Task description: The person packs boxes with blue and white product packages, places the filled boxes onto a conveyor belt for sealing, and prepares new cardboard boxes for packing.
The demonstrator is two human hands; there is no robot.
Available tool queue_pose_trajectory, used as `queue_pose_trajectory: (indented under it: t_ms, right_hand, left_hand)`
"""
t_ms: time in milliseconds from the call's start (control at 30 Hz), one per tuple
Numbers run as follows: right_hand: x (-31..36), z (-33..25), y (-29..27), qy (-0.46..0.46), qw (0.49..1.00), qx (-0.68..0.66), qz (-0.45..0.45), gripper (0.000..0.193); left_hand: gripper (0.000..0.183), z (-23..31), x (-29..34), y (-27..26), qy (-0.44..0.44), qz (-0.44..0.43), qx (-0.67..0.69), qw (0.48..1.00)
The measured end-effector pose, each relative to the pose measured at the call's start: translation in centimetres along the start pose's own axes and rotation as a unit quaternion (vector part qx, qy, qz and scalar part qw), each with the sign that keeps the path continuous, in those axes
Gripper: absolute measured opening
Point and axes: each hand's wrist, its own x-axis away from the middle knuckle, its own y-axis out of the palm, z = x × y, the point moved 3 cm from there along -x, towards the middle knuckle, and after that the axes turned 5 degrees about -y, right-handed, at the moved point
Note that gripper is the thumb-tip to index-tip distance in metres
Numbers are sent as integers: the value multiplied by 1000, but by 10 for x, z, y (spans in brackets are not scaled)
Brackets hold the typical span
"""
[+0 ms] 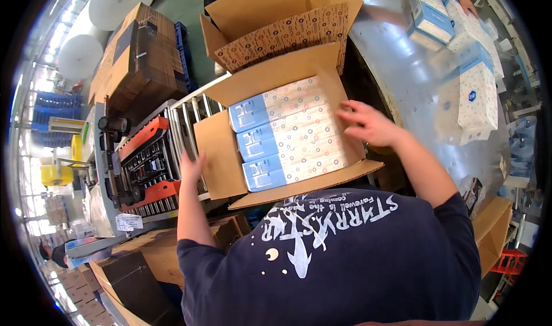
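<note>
At the far left a roller conveyor (pixel 172 147) of metal bars is seen. The left hand (pixel 192 166) is laid flat on the brown cardboard carton's (pixel 215 153) side flap, fingers apart. Three glossy patterned packs (pixel 293 133) are packed inside. The right hand (pixel 368 123) is spread open over them, clamping nothing.

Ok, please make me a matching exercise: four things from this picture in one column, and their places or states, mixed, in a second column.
Things:
1. left hand
2. right hand
3. tissue packs
4. second carton

Places or states:
A. lying side by side inside the open carton
B. on the carton's left flap
C. standing open behind the filled carton
D. spread over the packs at the carton's right side

Pairs: 1-B, 2-D, 3-A, 4-C
</note>
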Motion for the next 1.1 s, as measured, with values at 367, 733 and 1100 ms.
queue_pose_trajectory:
  t_ms: [367, 733, 1100]
  right_hand:
    - [-54, 22, -1, -74, 945, 249, -197, 47]
    - [-107, 14, -53, -104, 953, 206, 197, 32]
    - [-125, 19, 91, 262, 833, -429, 229, 67]
  left_hand:
    - [80, 261, 170, -20, 350, -557, -112, 745]
    - [100, 179, 128, 59, 131, -10, 41, 991]
    - [53, 111, -46, 70, 101, -181, 393, 896]
